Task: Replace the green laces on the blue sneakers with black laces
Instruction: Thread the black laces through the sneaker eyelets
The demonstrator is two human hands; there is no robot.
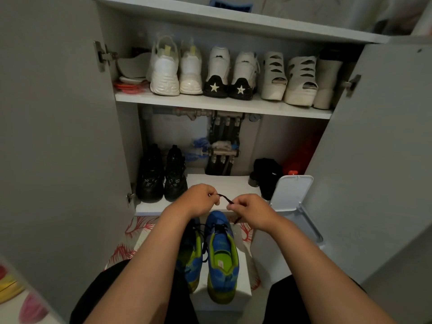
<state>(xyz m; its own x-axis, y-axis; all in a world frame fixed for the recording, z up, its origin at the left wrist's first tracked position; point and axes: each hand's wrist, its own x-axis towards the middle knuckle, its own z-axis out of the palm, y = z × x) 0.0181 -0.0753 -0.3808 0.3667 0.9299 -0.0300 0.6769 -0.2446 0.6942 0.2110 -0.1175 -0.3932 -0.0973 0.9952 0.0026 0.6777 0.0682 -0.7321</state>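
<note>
Two blue sneakers with lime-green lining stand toe-forward on a white box [243,272] between my knees. The right sneaker [222,253] is fully visible; the left sneaker [191,258] is partly hidden under my left forearm. A black lace [225,199] runs through the right sneaker's front eyelets and up between my hands. My left hand [198,199] pinches one part of the lace above the toe. My right hand [250,211] pinches it a little to the right, with the lace end hanging below. No green lace is visible.
An open white cabinet is in front. White shoes [177,71] line the upper shelf; black boots [161,176], pipes and a black item sit below. A white bin [294,206] with raised lid stands right of the box. Cabinet doors flank both sides.
</note>
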